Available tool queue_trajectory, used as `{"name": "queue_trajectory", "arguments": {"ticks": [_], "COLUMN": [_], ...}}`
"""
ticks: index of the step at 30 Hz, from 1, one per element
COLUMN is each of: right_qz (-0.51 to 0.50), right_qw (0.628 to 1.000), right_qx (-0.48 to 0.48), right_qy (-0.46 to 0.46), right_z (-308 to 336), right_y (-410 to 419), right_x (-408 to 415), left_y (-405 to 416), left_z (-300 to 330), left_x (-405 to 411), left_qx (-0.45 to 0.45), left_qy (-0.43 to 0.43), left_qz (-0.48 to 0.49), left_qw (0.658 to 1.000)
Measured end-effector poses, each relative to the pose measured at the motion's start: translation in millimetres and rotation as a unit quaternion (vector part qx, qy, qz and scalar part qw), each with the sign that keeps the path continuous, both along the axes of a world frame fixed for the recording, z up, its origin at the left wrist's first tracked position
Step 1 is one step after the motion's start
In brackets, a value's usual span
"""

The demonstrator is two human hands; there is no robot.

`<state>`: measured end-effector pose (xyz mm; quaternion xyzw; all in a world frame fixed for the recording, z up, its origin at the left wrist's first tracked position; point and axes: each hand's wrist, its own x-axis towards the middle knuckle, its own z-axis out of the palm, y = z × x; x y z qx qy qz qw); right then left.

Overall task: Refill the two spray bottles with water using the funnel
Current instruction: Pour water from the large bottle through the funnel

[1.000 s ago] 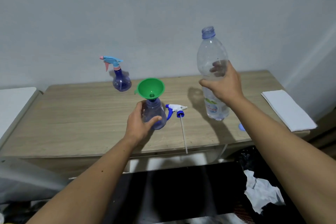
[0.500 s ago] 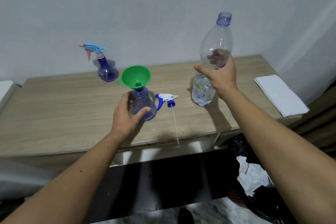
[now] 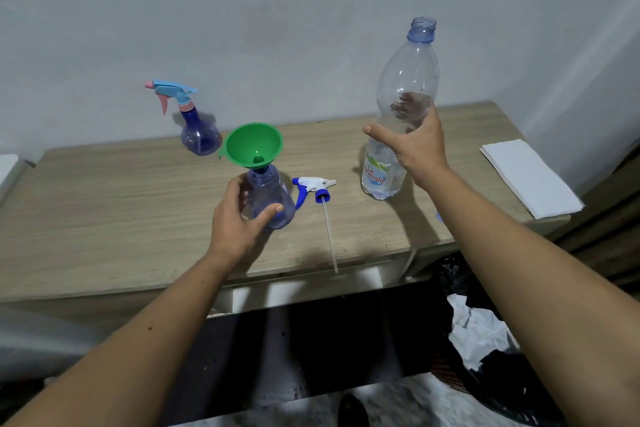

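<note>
A green funnel [image 3: 254, 146] sits in the neck of a clear blue spray bottle [image 3: 268, 196] near the middle of the wooden table [image 3: 104, 211]. My left hand [image 3: 239, 218] grips that bottle from the left. Its white and blue spray head [image 3: 313, 186] with a long tube lies on the table just to the right. My right hand [image 3: 414, 146] holds a tall clear water bottle [image 3: 403, 100], uncapped, tilted slightly, its base just above the table. A second blue spray bottle [image 3: 197, 130] with a light blue and pink head stands at the back.
A stack of white paper [image 3: 530, 177] lies at the table's right end. A small blue cap [image 3: 439, 217] peeks out beside my right forearm. Below the front edge are a dark gap and crumpled white paper [image 3: 481, 333] on the right. A wall rises behind the table.
The water bottle in my right hand has risen off the table and shifted slightly left. My left hand keeps its grip on the spray bottle. The camera view has shifted.
</note>
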<state>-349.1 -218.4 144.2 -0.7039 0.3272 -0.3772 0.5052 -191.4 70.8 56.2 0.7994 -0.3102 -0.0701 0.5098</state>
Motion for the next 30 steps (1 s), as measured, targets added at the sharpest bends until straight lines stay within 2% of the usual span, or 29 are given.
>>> {"name": "queue_trajectory", "arguments": {"ticks": [8,13,16,18,21,26,30], "right_qz": [-0.001,-0.109,-0.173,-0.143,-0.022,0.121,0.176], "right_qw": [1.0,0.992,0.98,0.984,0.987,0.937,0.9], "right_qx": [0.0,-0.035,-0.084,-0.1,-0.161,-0.329,-0.399], "right_qy": [0.03,0.06,0.044,0.032,0.016,-0.003,-0.006], "right_z": [-6.4,-38.4,-55.6,-58.2,-45.9,-10.5,6.2], "right_y": [0.8,26.5,59.0,80.5,101.6,119.2,124.8], "right_x": [-9.3,-31.0,-40.9,-40.0,-24.5,18.7,45.4], "left_y": [0.1,1.3,1.0,0.3,0.3,-0.1,-0.1], "left_z": [-0.8,-3.3,-1.1,-1.0,-2.2,-2.7,-2.7], "left_x": [-0.5,1.2,-1.7,-3.0,-2.5,-3.5,-3.5], "left_qx": [0.001,-0.005,-0.016,-0.026,-0.029,-0.03,-0.031], "left_qy": [0.006,0.018,0.026,0.032,0.034,0.033,0.038], "left_qz": [-0.001,0.004,0.003,0.002,0.005,0.006,0.008], "left_qw": [1.0,1.0,1.0,0.999,0.999,0.999,0.999]}}
